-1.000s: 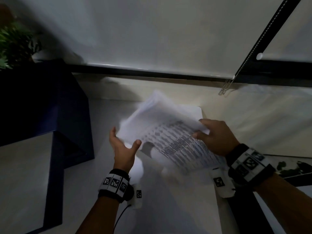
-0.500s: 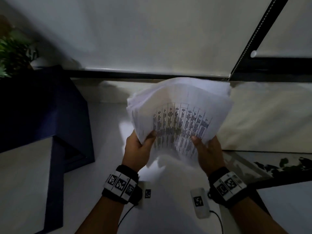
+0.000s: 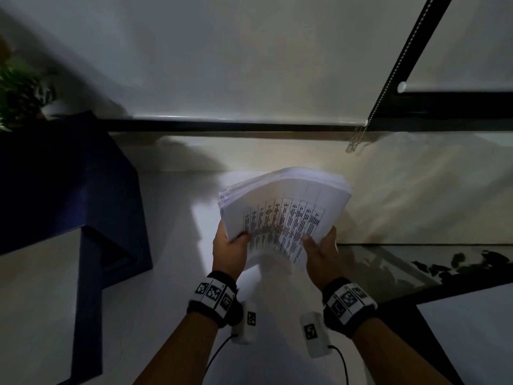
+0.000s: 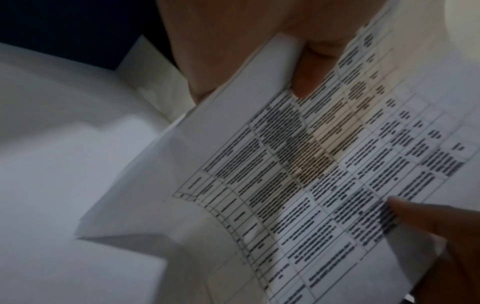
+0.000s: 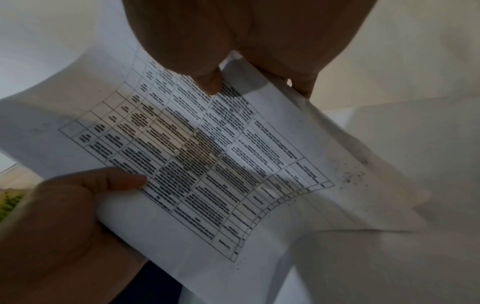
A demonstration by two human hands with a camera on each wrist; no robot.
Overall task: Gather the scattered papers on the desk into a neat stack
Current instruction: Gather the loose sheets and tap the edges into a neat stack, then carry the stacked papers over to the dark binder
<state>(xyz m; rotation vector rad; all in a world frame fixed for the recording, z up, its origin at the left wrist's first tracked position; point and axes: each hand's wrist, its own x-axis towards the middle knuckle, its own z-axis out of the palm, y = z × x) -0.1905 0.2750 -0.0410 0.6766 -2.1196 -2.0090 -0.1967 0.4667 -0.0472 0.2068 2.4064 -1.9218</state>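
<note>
A stack of white papers (image 3: 283,215), its top sheet printed with a table, is held up above the white desk (image 3: 166,287). My left hand (image 3: 236,241) grips its lower left corner, thumb on the top sheet. My right hand (image 3: 316,243) grips the lower right corner the same way. The sheets fan slightly at the far left edge. In the left wrist view the papers (image 4: 311,164) fill the frame, with my left thumb (image 4: 306,82) pressed on them. In the right wrist view my right thumb (image 5: 207,82) pins the papers (image 5: 207,154), and the left hand (image 5: 64,216) holds the opposite corner.
A dark blue box (image 3: 83,190) stands on the desk at the left, with a green plant (image 3: 19,87) behind it. A window blind's bead chain (image 3: 358,140) hangs at the back right. A glass surface (image 3: 416,268) adjoins the desk on the right.
My left hand has closed on the papers and the right hand has shifted to the lower right corner. The stack has turned upright, dropped lower, and its edges have drawn closer together.
</note>
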